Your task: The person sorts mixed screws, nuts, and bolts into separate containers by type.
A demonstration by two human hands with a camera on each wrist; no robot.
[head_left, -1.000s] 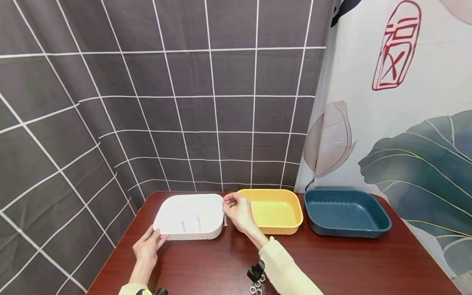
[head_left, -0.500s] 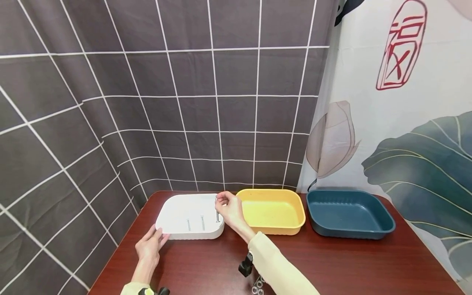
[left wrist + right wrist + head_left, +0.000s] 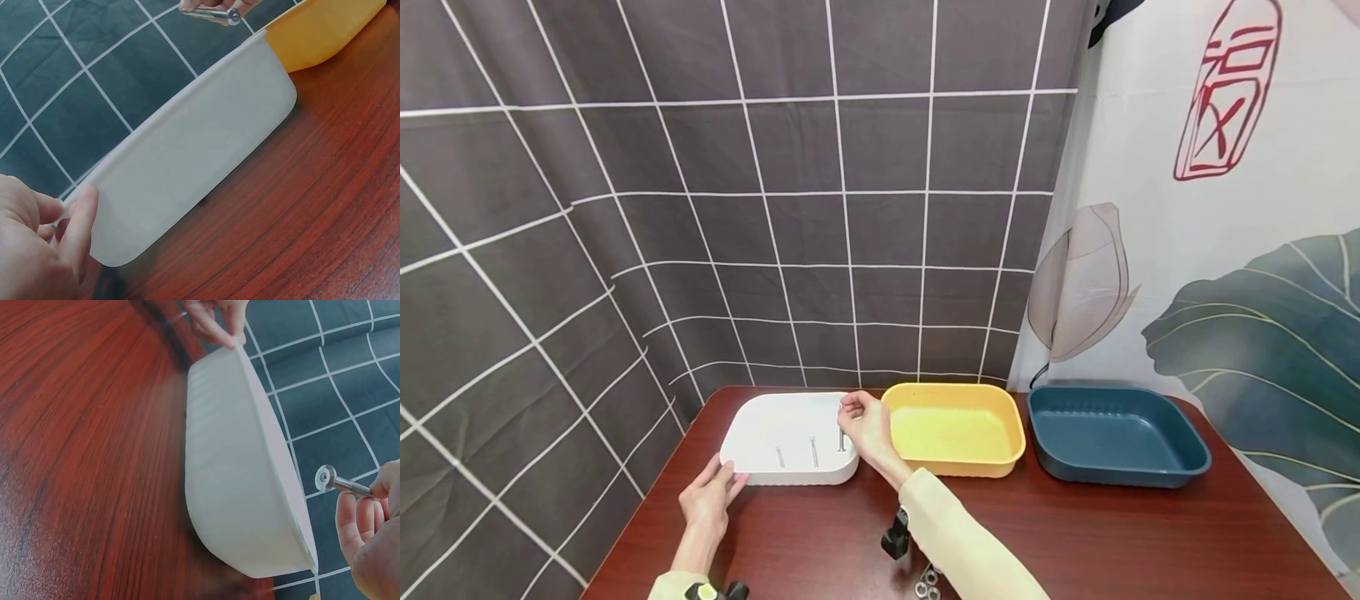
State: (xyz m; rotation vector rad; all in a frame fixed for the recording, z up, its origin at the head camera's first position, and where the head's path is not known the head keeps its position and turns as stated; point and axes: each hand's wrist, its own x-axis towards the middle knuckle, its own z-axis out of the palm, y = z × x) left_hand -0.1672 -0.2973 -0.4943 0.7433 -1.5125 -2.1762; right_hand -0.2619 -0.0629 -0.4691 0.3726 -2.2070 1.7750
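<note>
In the head view the white plastic tray (image 3: 782, 479) stands at the left of the table. My left hand (image 3: 703, 500) pinches its rim at the near left corner, thumb and fingers on either side in the left wrist view. My right hand (image 3: 867, 429) is over the tray's right end, holding a shiny metal bolt (image 3: 344, 483) between thumb and fingertips. The bolt hangs with its flat round head, which has a small socket, pointing down. Two more bolts, one (image 3: 814, 452) nearer the middle and a shorter-looking one (image 3: 780, 457) to its left, show inside the tray.
Right of the white tray stand a yellow tray (image 3: 958, 468) and then a dark blue tray (image 3: 1120, 473). Several metal nuts (image 3: 928, 583) lie near the table's front edge, partly hidden by my right sleeve. A grey checked curtain (image 3: 880, 233) hangs close behind the table (image 3: 1000, 533).
My right hand has moved left with the bolt, from the gap beside the yellow tray to over the white tray's right end. My left hand keeps its hold on the rim.
</note>
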